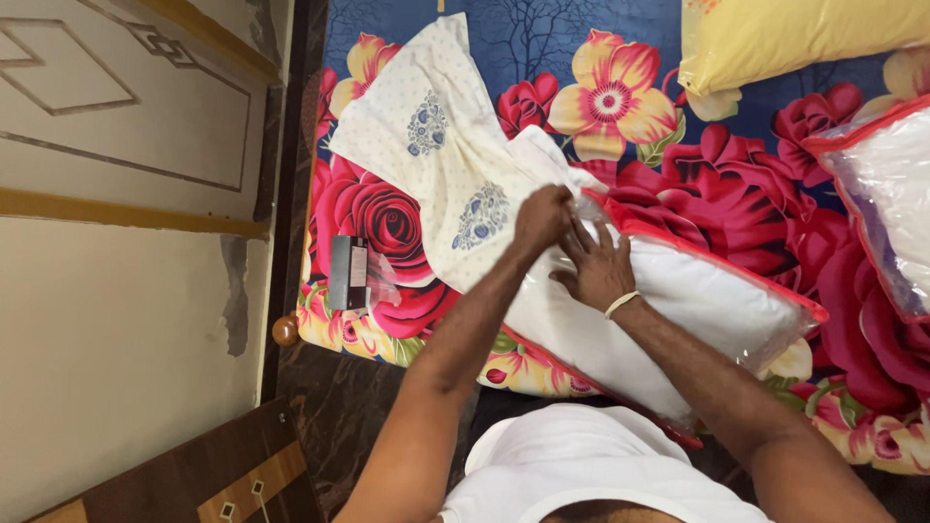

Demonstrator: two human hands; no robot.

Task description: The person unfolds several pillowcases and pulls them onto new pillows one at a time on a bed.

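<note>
A white pillow [697, 300] in a clear plastic bag with a red edge lies on a bed with a flowered sheet [736, 184]. A white pillowcase [436, 145] with small dots and blue motifs spreads from the pillow's end toward the top left. My left hand [541, 218] is closed on the pillowcase's edge at the pillow's end. My right hand [596, 266] lies flat, fingers spread, on the plastic-covered pillow right beside it; a pale band circles its wrist.
A small dark box [349, 273] lies on the sheet near the bed's left edge. A yellow pillow [794, 39] sits at the top right, and another bagged pillow [891, 203] at the right. A wooden panel [126, 145] runs along the left.
</note>
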